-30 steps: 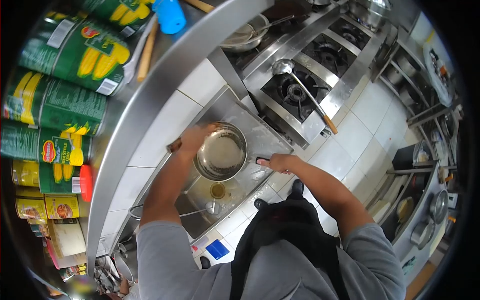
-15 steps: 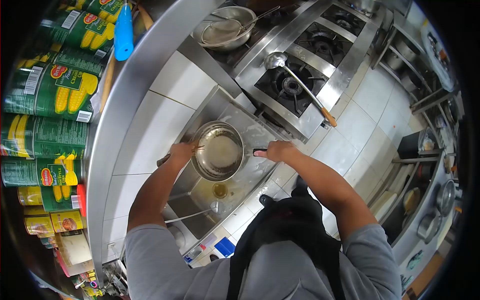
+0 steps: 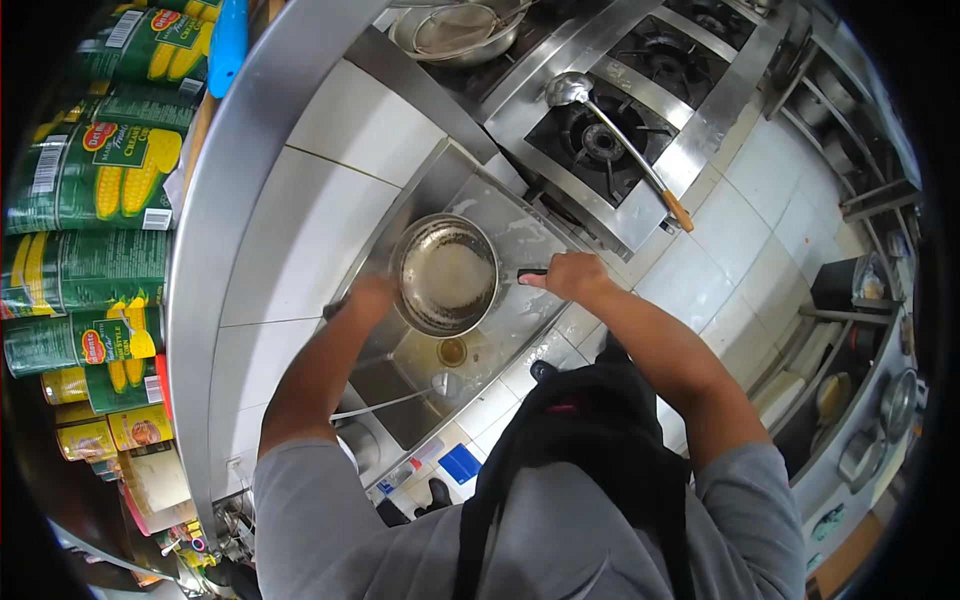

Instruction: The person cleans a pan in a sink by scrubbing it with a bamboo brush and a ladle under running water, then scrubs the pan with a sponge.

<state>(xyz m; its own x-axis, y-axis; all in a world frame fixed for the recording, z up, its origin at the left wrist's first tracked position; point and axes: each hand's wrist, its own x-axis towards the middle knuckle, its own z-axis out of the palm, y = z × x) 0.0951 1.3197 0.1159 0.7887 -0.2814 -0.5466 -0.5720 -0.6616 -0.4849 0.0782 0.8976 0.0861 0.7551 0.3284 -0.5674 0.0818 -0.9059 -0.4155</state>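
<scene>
A round metal pan [image 3: 448, 276], with brown residue around its inner wall, is over the steel sink [image 3: 515, 235]. My right hand [image 3: 575, 276] is closed around the pan's black handle [image 3: 532, 275], thumb along it. At the pan's left rim, my left hand [image 3: 370, 297] is smeared by motion but closed on a brush, whose dark handle end [image 3: 332, 309] sticks out to the left. The bristles do not show clearly now. Below the pan, brownish liquid lies around the drain [image 3: 452, 352]. A white hose [image 3: 385, 406] crosses the lower sink.
To the upper right stands a gas stove [image 3: 600, 140] with a wooden-handled ladle [image 3: 635, 150] across it. A bowl with strainers [image 3: 455, 30] sits behind. Corn cans [image 3: 125, 170] fill the left shelf, edged by a steel rim [image 3: 235, 190]. Racks [image 3: 850, 190] line the right.
The view has shifted slightly. My left hand has moved a little downward relative to the pan and is blurred; the brush bristles visible before are indistinct. My right hand keeps its hold.
</scene>
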